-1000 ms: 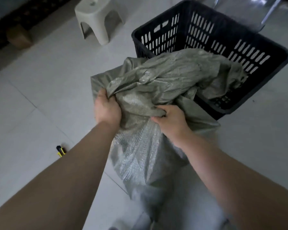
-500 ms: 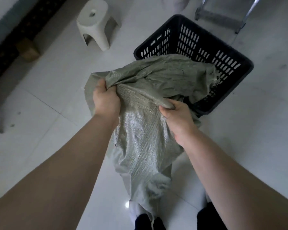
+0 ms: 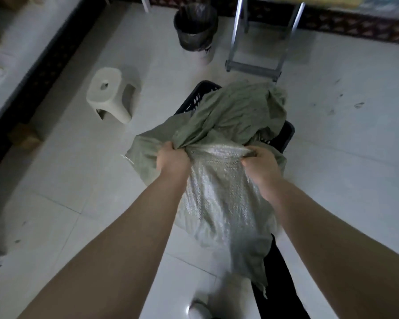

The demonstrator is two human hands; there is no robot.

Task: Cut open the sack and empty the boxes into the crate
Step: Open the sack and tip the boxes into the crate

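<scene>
Left hand: the left hand (image 3: 173, 161) is closed tight on a bunch of the sack (image 3: 219, 180), near its middle.
Right hand: the right hand (image 3: 262, 168) is closed tight on another bunch of the sack, so the cloth is pulled flat between the two hands.
Sack: it is held up in the air, with its far end draped over the crate (image 3: 286, 134) and its near end hanging down by the legs.
Crate: only bits of the black rim can be seen, because most of it is hidden under the sack.
Boxes: none can be seen, so it cannot be told if any are left inside the sack or already in the crate.
Spill risk: boxes could be dropped on the floor (image 3: 78, 180) if the open end is slid off the rim.
Stuck risk: boxes could be trapped in the folds if the sack is not lifted high enough.
Tip risk: the crate could be pulled over if the cloth gets caught on it.
</scene>
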